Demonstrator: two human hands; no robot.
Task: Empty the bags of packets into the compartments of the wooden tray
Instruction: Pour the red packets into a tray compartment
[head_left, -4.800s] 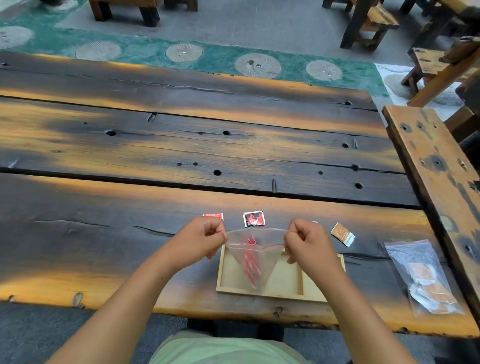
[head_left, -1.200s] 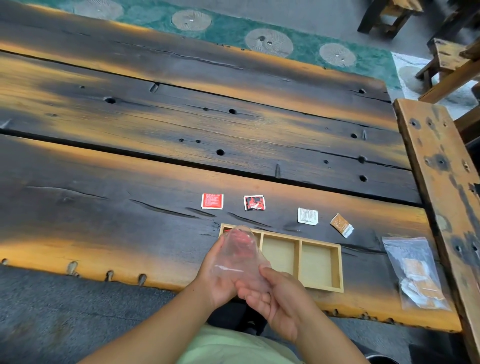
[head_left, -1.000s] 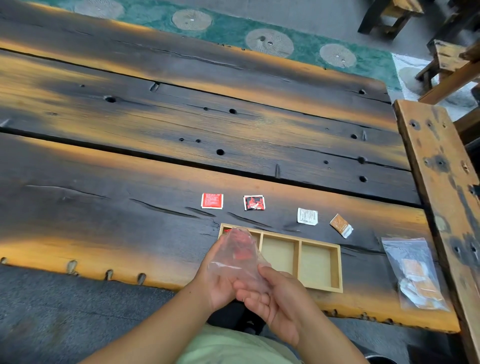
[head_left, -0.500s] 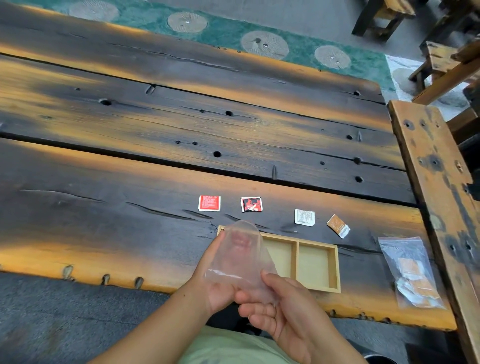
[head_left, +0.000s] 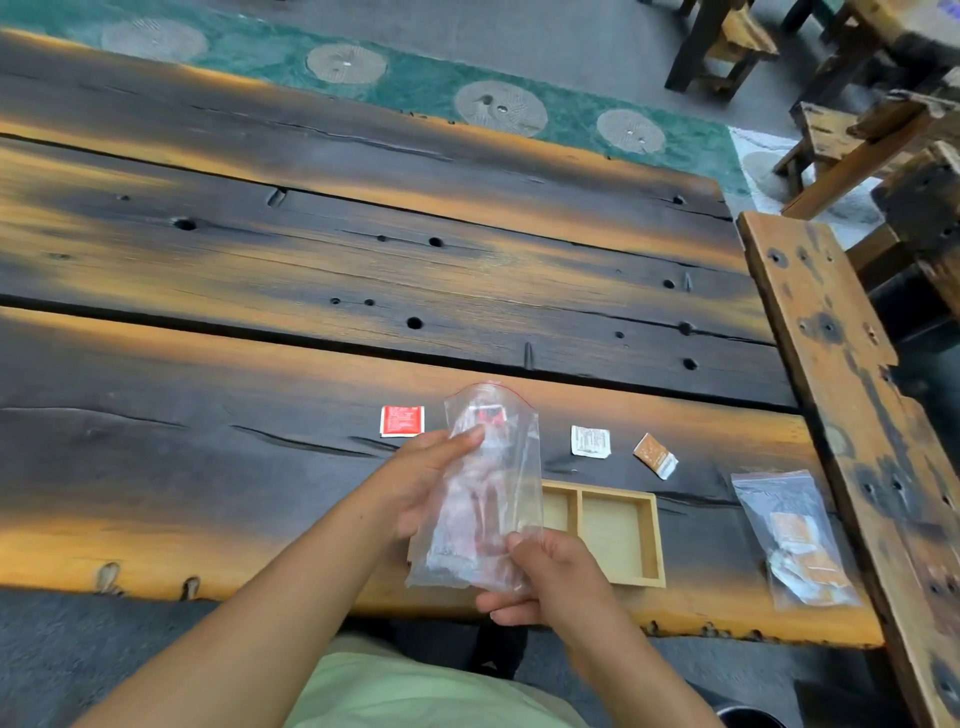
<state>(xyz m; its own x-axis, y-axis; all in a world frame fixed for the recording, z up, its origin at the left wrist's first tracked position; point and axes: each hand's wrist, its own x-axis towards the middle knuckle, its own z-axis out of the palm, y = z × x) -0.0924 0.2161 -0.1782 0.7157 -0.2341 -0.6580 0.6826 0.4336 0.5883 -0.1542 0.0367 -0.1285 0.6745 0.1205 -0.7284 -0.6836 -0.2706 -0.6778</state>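
Both hands hold a clear bag (head_left: 488, 493) upright above the near edge of the table (head_left: 208, 467), in front of the left part of the tray (head_left: 652, 540). The left hand (head_left: 431, 478) is closed on the bag's left side, its fingers lying flat along the plastic about halfway up. The right hand (head_left: 545, 582) pinches the bag's bottom right corner between thumb and fingers. The bag's mouth, edged with a thin red line, points up and away from the person; whether anything is inside cannot be told through the blurred plastic. The tray lies near the table's front edge, and its two visible right compartments are bare wood, while the left end is hidden behind the bag. Beyond the tray four loose packets lie in a row: a red packet (head_left: 401, 421) at the left, a red-and-black packet (head_left: 491, 415) seen through the bag, a white packet (head_left: 590, 441) and an orange packet (head_left: 655, 455) at the right. A second bag (head_left: 795, 540), holding orange and white packets, lies flat to the right of the tray, apart from it and close to a bench (head_left: 831, 364).
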